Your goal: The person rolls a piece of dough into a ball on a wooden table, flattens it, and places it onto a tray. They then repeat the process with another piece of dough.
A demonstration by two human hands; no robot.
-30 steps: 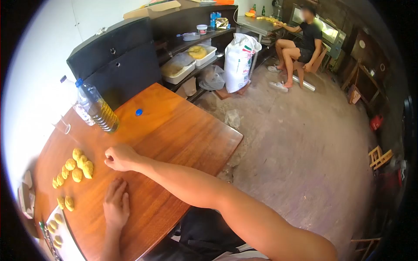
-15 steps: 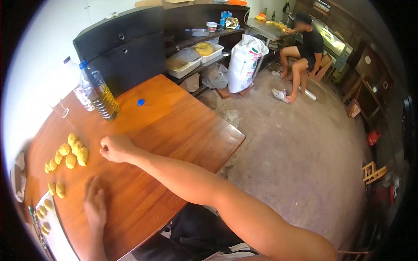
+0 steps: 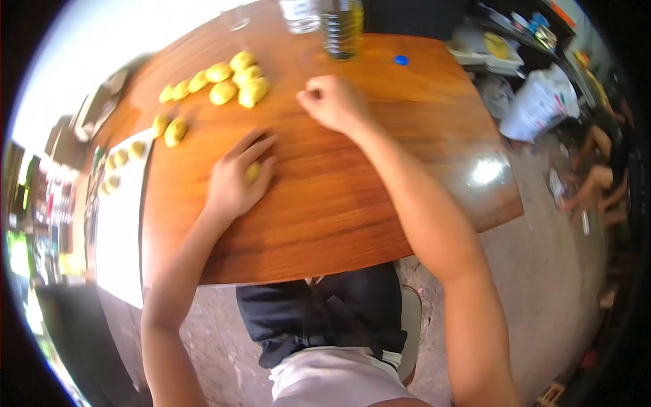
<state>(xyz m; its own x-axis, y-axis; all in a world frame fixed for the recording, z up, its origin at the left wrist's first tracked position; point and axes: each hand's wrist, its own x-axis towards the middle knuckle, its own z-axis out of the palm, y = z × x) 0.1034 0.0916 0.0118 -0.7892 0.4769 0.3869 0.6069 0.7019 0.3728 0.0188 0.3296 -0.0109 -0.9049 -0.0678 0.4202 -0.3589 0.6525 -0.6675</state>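
Note:
My left hand (image 3: 239,178) rests on the wooden table (image 3: 325,224), its fingers curved over a small yellow dough ball (image 3: 253,171) that shows between thumb and fingers. Farther forward and to the right, my right hand (image 3: 333,103) is closed just above the tabletop; whatever it may hold is hidden. Left of it lies a cluster of yellow dough lumps (image 3: 222,93). Two more dough lumps (image 3: 175,131) sit near the left edge, beside a white board (image 3: 122,230) that carries several smaller dough balls (image 3: 121,158).
A bottle of yellow oil (image 3: 341,30), a clear bottle (image 3: 300,15) and a glass (image 3: 239,19) stand at the far side. A blue cap (image 3: 401,60) lies to their right. Beyond the table are a white sack (image 3: 539,105) and a seated person (image 3: 603,152).
The view has swung left and down, bringing both forearms and my lap into sight. A yellow dough ball now shows in my left hand. My right hand stays closed.

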